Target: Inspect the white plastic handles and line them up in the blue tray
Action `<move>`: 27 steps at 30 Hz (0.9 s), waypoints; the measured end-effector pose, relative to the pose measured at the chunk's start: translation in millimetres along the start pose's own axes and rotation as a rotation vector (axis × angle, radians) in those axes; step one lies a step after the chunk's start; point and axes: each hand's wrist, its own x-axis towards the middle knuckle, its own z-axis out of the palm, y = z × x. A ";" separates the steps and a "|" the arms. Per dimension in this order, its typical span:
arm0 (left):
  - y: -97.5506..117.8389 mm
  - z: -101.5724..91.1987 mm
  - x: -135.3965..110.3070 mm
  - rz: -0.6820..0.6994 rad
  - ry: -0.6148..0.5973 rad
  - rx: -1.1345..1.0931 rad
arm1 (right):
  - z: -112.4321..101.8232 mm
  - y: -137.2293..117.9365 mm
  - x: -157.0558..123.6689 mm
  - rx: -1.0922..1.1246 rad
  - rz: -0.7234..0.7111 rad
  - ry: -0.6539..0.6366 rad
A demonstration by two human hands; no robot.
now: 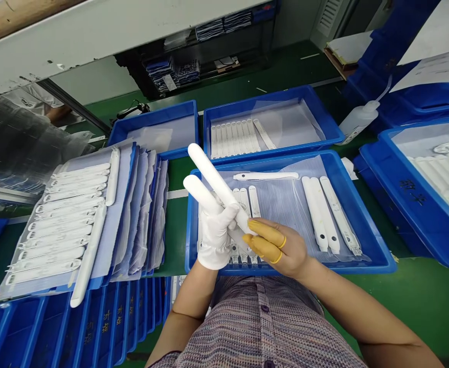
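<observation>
My left hand [215,235], in a white glove, is closed round two long white plastic pieces [209,179] that fan up and to the left. My right hand [280,245], with yellow finger cots on two fingers, pinches the lower end of the same pieces. Both hands hover over a blue tray [366,214] lined with clear film. Inside the tray several more white pieces [324,209] lie side by side, and one [265,176] lies crosswise.
A stack of blue trays [105,317] at left carries rows of white pieces [67,220]. Two more blue trays [270,102] stand behind, and another full one [431,168] to the right. A white squeeze bottle [358,120] lies on the green table.
</observation>
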 end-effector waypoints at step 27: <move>0.4 -1.3 -11.0 0.026 0.040 0.056 | -0.2 11.7 -5.5 0.086 0.042 -0.064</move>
